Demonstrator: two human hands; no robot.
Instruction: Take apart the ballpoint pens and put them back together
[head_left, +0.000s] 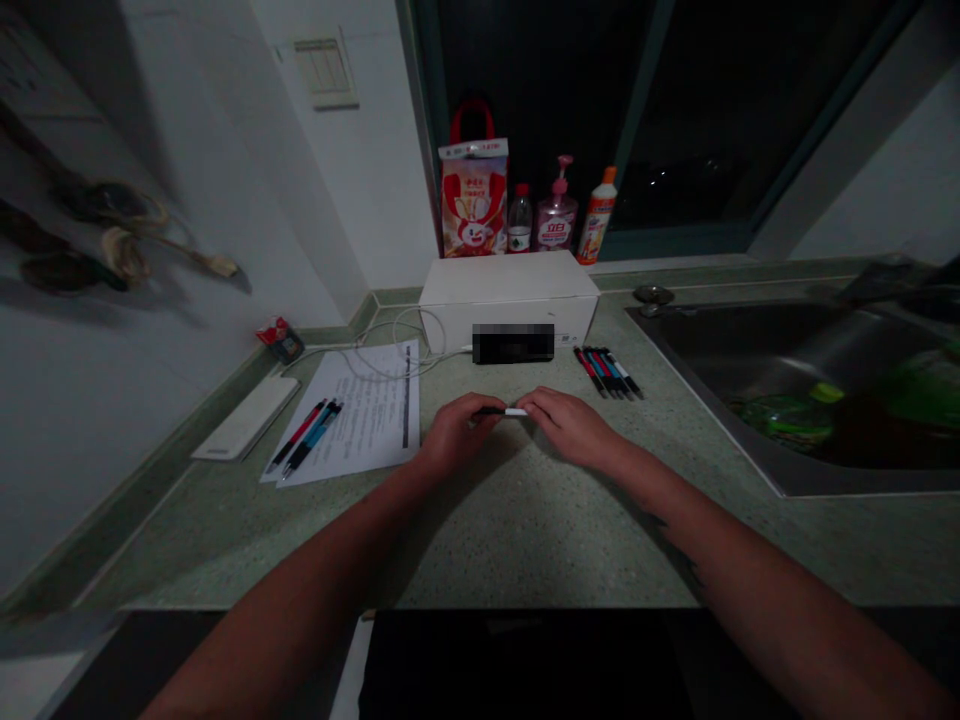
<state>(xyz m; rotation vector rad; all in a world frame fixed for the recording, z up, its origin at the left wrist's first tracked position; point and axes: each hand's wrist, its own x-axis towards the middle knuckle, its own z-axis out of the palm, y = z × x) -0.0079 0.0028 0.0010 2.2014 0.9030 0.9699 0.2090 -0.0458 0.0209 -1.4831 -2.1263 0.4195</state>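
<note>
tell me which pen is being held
The black-and-white pen, between left hand and right hand; the others lie on paper or counter.

立白 we read on the pump bottle (556, 222), upper centre of the frame, letters on the bag (474, 205) and orange bottle (597, 222) too small for us, print on the sheet (371, 415) at left blurred.

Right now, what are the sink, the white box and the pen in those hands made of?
The sink looks like metal, perhaps steel: grey with a soft shine. The white box seems to be cardboard, plain and matte, with straight, folded-looking edges. The held pen is probably plastic, with solid black and white parts; its finish is unclear.
</note>
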